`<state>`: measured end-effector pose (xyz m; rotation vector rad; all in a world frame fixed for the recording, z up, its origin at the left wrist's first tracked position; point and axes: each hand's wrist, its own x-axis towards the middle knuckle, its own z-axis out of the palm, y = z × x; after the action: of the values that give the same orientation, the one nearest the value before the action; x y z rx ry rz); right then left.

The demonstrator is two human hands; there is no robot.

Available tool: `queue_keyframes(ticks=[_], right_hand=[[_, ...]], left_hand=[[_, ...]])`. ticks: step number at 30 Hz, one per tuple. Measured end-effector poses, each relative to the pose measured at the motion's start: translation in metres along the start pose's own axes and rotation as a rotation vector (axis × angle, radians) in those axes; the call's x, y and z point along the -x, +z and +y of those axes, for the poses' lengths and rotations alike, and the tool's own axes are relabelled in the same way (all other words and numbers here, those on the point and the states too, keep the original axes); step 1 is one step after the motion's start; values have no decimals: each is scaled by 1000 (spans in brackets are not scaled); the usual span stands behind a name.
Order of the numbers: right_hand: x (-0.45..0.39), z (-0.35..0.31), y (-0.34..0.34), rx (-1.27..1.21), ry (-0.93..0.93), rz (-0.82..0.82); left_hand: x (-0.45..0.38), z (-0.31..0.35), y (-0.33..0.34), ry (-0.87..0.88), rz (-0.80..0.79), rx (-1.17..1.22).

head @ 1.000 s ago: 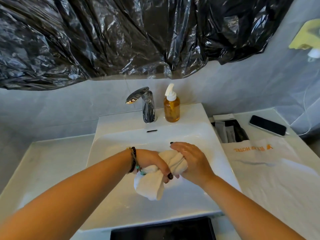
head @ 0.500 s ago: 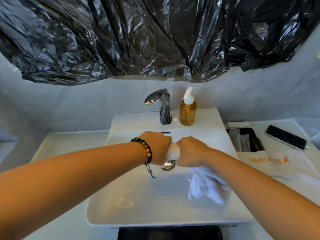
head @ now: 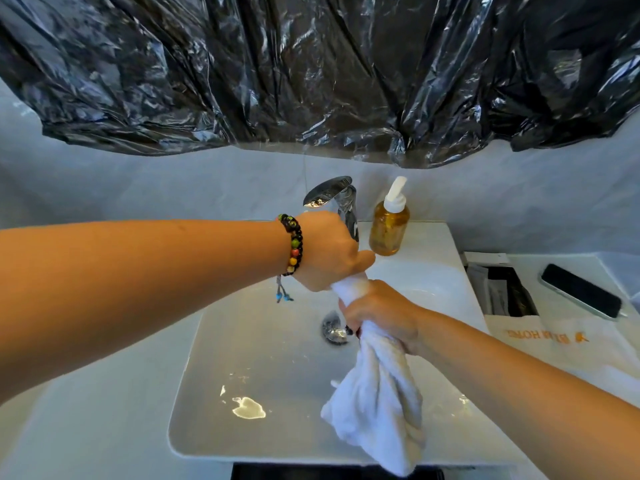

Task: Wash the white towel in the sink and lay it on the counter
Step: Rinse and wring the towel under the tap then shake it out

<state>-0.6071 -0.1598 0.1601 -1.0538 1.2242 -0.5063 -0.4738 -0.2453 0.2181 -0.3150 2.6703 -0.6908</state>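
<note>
Over the sink (head: 214,358), the left hand (head: 329,251) holds the upper end of the twisted white towel (head: 377,400) in a closed grip. Right hand (head: 384,313) grips the middle; the loose end hangs into the basin, left of the phone (head: 581,291) on the desk (head: 554,348).

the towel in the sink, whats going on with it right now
A person is wringing the white towel over the sink. The left hand grips its upper end and the right hand grips it just below, with the twisted rest hanging down toward the front rim. The faucet and a soap bottle stand behind, and no water can be seen running. The towel is not yet on the counter.
</note>
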Motion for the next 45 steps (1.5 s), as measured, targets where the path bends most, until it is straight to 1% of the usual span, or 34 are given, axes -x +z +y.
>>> queue_keyframes(ticks=[2,4,6,8,10,11,13,14,16,18,19,20,21,23,24,25,26,28,30,31,32,33,35,36,38,40,42,43,45], right_hand=[[-5,6,5,74,43,43],[-14,9,4,246,56,147],[-22,10,-1,447,-12,223],[-25,11,-7,671,-135,280],[-22,9,-13,890,-215,335],[-20,9,-17,988,-246,358],[-19,9,-27,1135,-356,395],[-19,9,-33,1190,-452,410],[-23,10,-43,1289,-668,401],[-25,9,-50,1343,-810,396],[-26,8,-52,1353,-862,396],[-26,6,-54,1365,-918,403],[-26,4,-55,1377,-973,413],[-26,2,-54,1426,-1069,409],[-26,2,-53,1470,-1119,395],[-26,2,-51,1519,-1164,370],[-25,3,-49,1561,-1194,337],[-24,2,-46,1622,-1219,296],[-23,-2,-47,1661,-1204,305],[-22,-4,-47,1682,-1179,321],[-23,-5,-47,1702,-1137,338],[-22,-8,-46,1725,-1081,347],[-20,-12,-40,1808,-901,336],[-19,-14,-36,1849,-781,315],[-18,-15,-29,1881,-573,293],[-17,-19,-25,1846,-433,292],[-16,-21,-22,1765,-355,297],[-15,-23,-20,1711,-313,282],[-12,-26,-19,1600,-255,243]], left_hand=[[3,5,12,-5,21,50],[7,12,25,-94,51,152],[13,22,32,-264,88,291],[19,34,37,-434,115,438],[25,44,39,-531,57,644],[28,47,40,-561,0,803],[34,47,44,-585,-88,1252],[36,46,48,-585,-76,1463],[41,49,53,-612,26,1876],[43,57,67,-633,86,2345],[43,64,76,-582,63,2575],[42,74,83,-462,11,2759],[39,86,89,-289,-45,2877],[32,107,92,97,-91,2995],[26,115,94,238,-85,3017],[22,121,90,330,-74,2994],[18,123,85,366,-73,2928],[16,121,76,349,-139,2783],[18,114,68,318,-220,2716],[21,110,65,250,-259,2715],[24,106,62,126,-285,2721],[28,102,58,-34,-294,2724],[34,93,50,-352,-319,2672],[35,88,44,-479,-344,2595],[33,82,35,-650,-377,2307],[25,78,33,-765,-364,1891],[22,75,33,-805,-312,1453],[22,74,32,-797,-278,1279],[25,69,29,-761,-236,1062]])
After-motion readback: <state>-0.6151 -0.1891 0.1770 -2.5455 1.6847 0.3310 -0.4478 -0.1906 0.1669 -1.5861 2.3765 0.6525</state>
